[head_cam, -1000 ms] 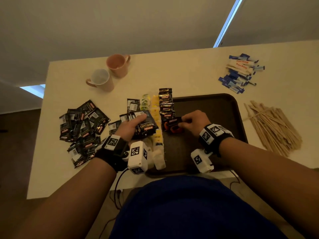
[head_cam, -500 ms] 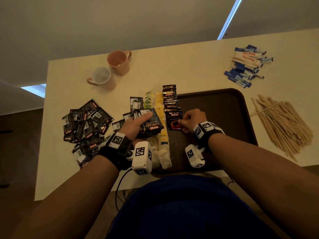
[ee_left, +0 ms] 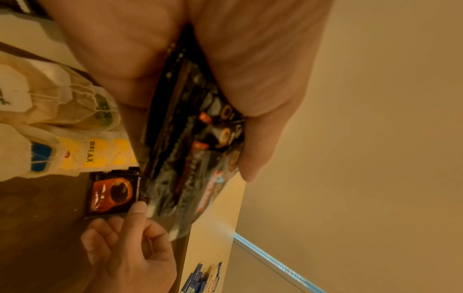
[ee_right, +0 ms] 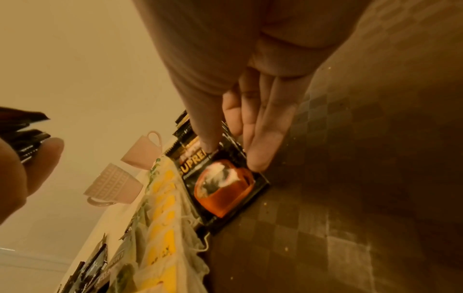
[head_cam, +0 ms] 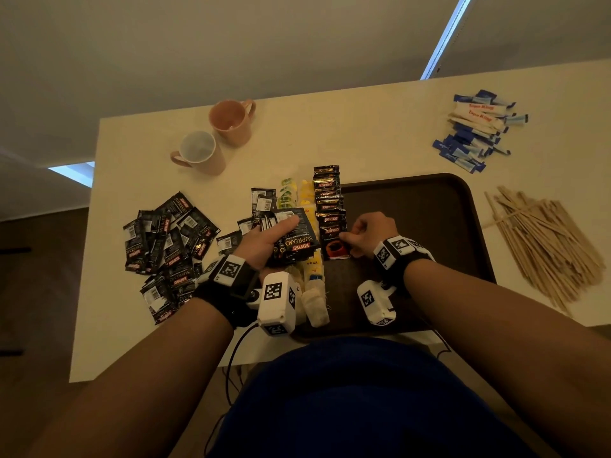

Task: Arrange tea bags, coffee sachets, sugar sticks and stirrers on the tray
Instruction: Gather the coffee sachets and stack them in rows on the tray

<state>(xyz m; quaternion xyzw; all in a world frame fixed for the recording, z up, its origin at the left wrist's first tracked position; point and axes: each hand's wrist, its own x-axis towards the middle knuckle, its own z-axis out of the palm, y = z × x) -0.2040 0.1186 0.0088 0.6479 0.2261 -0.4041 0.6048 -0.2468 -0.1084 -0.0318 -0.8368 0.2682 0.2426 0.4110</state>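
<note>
A dark brown tray (head_cam: 413,226) lies in front of me. Along its left side run a row of tea bags (head_cam: 307,206) and a row of black coffee sachets (head_cam: 327,200). My right hand (head_cam: 367,233) pinches one coffee sachet (head_cam: 335,251) with an orange cup print, flat at the near end of that row. In the right wrist view the thumb and fingertips (ee_right: 260,158) sit on this sachet (ee_right: 223,190). My left hand (head_cam: 264,239) grips a stack of coffee sachets (head_cam: 294,242) just left of the tray, above the tea bags (ee_left: 62,154).
A loose pile of coffee sachets (head_cam: 165,239) lies on the table at the left. Two pink mugs (head_cam: 231,122) (head_cam: 198,153) stand behind it. Sugar sticks (head_cam: 476,127) are heaped at the back right, and wooden stirrers (head_cam: 542,239) lie right of the tray.
My right hand has drawn its sachet left against the near end of the coffee row and set it flat. The left hand keeps its stack in place.
</note>
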